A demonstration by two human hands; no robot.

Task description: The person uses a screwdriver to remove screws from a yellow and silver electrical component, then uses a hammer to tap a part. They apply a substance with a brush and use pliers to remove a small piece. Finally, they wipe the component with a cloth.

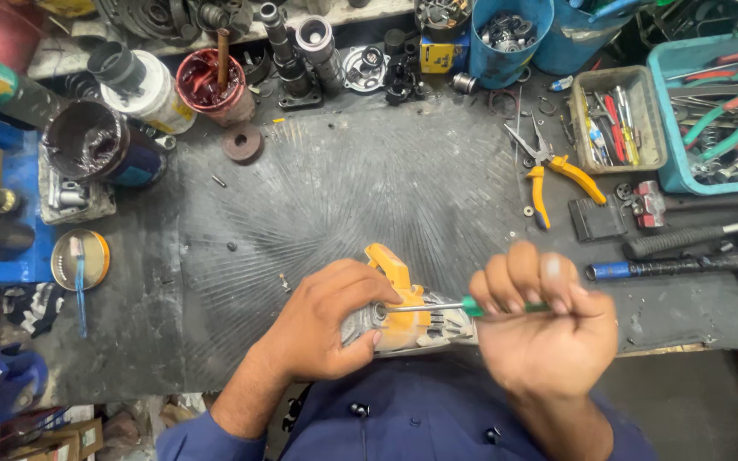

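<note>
Sideways, screwdriver (463, 306) in right hand (544, 329); tip toward yellow tool (399, 312).

I see a dark, greasy workbench (343, 196). Relative to its yellow-handled pliers (553, 171): a beige screwdriver tray (617, 119) just right, a hammer (702, 235) lower right, a rusty disc (243, 142) far left.
</note>
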